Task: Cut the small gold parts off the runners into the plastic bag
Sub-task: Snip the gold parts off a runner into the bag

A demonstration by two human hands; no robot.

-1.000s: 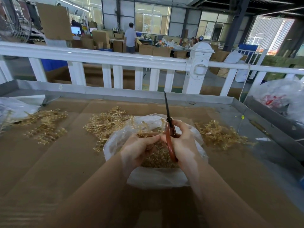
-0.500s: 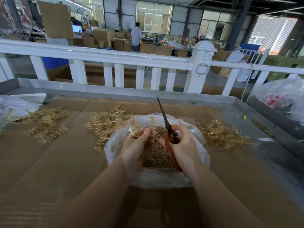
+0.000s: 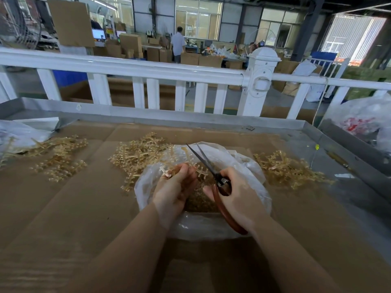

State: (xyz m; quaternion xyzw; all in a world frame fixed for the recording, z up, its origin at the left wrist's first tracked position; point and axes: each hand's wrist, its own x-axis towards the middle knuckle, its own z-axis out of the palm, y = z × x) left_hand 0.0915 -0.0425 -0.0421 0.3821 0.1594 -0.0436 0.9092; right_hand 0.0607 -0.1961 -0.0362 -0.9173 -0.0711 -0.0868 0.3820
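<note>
Closest to the person, both forearms reach out over the cardboard-covered table (image 3: 63, 208) to a clear plastic bag (image 3: 249, 166) lying open on it, with a heap of cut gold parts (image 3: 198, 200) inside. The right hand (image 3: 239, 199) has its fingers wrapped round the red handles of a pair of scissors (image 3: 220, 187), blades parted and pointing up and to the left. The left hand (image 3: 175, 187) pinches a gold runner (image 3: 188, 157) over the bag, right at the blades. Past the bag lie loose piles of runners: one just behind it (image 3: 137, 155), one to the right (image 3: 285, 168), one far left (image 3: 59, 157). Further back runs a white railing (image 3: 148, 68), then stacked cardboard boxes (image 3: 190, 58) and a standing person (image 3: 177, 46)
</note>
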